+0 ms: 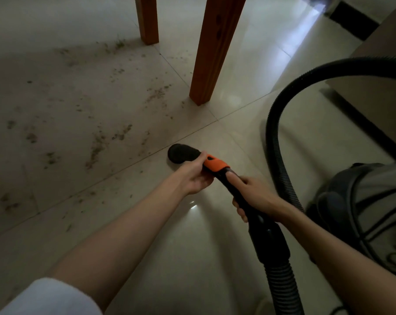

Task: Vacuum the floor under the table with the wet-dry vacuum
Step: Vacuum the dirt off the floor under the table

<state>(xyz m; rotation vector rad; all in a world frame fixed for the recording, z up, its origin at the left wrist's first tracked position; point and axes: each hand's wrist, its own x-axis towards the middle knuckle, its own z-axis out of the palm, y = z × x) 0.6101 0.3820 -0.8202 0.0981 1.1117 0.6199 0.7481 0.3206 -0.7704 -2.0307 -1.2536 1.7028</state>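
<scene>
A black round brush nozzle [182, 153] with an orange collar [215, 164] rests low over the pale tiled floor [192, 235]. My left hand [195, 176] grips the vacuum wand just behind the nozzle, at the orange collar. Further back, my right hand [252, 196] is closed around the black wand tube [267, 235]. The ribbed black hose [281, 142] loops up and right to the grey vacuum canister [369, 212] at the right edge. Scattered brown-green debris [97, 146] covers the shaded tiles left of the nozzle, under the table.
Two wooden table legs stand ahead: the near one [213, 53] just beyond the nozzle, the far one [148, 19] behind it. A brown cabinet or furniture side [379, 71] with a dark base fills the upper right. A white sleeve [51, 298] shows at bottom left.
</scene>
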